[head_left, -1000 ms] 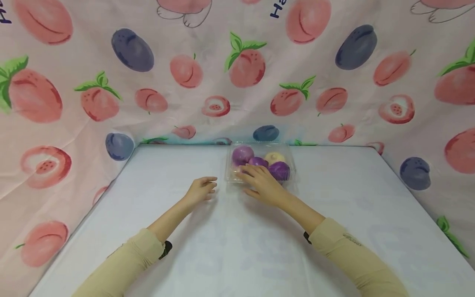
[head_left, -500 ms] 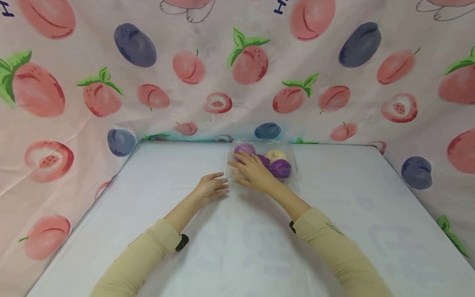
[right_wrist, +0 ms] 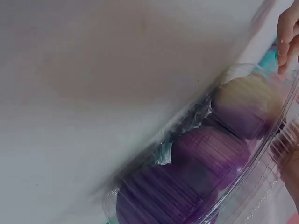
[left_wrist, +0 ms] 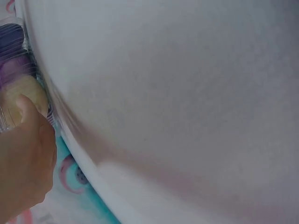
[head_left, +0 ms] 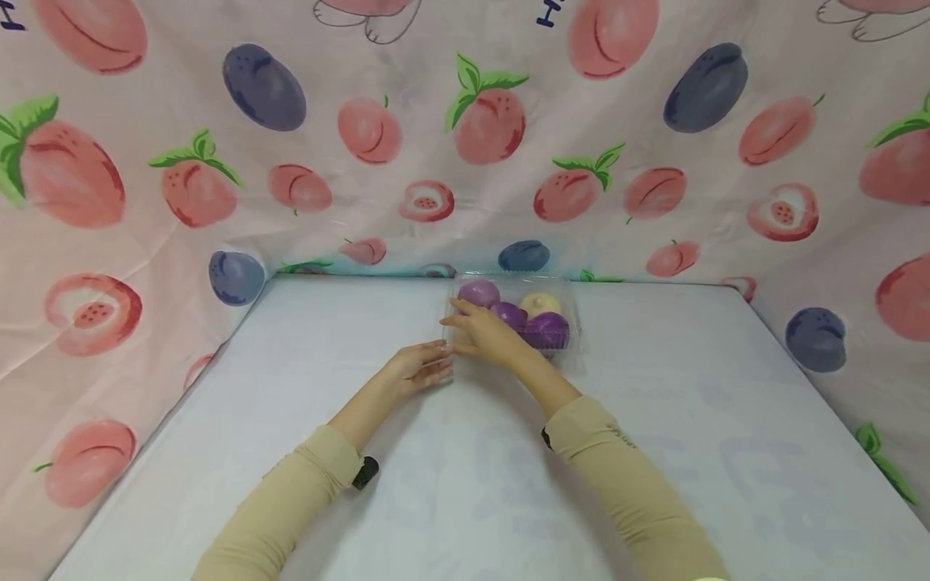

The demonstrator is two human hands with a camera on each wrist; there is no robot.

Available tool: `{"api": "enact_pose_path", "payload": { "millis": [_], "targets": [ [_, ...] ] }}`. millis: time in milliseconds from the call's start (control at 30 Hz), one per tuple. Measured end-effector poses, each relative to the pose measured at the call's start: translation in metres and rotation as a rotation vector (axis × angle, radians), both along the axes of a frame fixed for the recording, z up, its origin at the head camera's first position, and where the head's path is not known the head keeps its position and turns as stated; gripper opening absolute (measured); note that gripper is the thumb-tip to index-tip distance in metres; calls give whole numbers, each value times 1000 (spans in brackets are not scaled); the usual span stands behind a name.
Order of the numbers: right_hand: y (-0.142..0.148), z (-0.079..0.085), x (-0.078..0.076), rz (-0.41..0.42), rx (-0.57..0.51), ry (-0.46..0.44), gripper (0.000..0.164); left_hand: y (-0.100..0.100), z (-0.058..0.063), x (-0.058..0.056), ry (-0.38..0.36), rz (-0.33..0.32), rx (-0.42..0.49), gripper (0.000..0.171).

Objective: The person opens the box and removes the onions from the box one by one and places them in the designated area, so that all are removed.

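A clear plastic clamshell box [head_left: 512,282] rests at the back of the white table. Inside are a dark purple onion-like piece [head_left: 547,331], two other purple ones and a pale yellow round one [head_left: 541,304]. My right hand [head_left: 488,332] reaches over the box's front left corner, fingers spread on the lid. Just beside it, my left hand [head_left: 417,369] has its fingertips right at that corner, thumb and fingers apart. In the left wrist view a thumb [left_wrist: 28,109] lies against the box. The right wrist view shows the box's ridged side [right_wrist: 187,140] close up.
A fruit-printed cloth [head_left: 487,210] hangs as a wall just behind the box and continues along both sides. White cloth covers the table [head_left: 726,387]. Dark bands [head_left: 366,472] sit at the sleeve cuffs.
My left hand has moved right and slightly up to the box's corner. My right hand has slid left across the lid to its front left corner. The box has hardly shifted.
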State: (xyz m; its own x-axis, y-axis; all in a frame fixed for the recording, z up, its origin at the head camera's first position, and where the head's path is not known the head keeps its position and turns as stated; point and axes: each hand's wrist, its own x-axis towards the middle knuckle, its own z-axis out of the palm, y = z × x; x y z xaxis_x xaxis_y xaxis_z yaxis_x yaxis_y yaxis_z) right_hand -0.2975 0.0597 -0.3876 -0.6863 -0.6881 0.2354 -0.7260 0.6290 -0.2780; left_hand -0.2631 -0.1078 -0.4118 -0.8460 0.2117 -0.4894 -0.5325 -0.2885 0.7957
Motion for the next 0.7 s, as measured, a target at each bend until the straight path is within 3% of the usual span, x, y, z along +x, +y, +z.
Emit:
{"api": "enact_pose_path", "payload": {
  "millis": [233, 467, 700],
  "targets": [
    [-7, 2, -3, -77, 12, -54, 42, 0, -1, -5, 2, 46, 42, 41],
    [-13, -1, -3, -78, 67, 35, 35, -1, -3, -8, 16, 51, 77, 42],
    [-11, -13, 1, -2, 18, 218, 16, 1, -2, -9, -13, 99, 131, 35]
  ]
}}
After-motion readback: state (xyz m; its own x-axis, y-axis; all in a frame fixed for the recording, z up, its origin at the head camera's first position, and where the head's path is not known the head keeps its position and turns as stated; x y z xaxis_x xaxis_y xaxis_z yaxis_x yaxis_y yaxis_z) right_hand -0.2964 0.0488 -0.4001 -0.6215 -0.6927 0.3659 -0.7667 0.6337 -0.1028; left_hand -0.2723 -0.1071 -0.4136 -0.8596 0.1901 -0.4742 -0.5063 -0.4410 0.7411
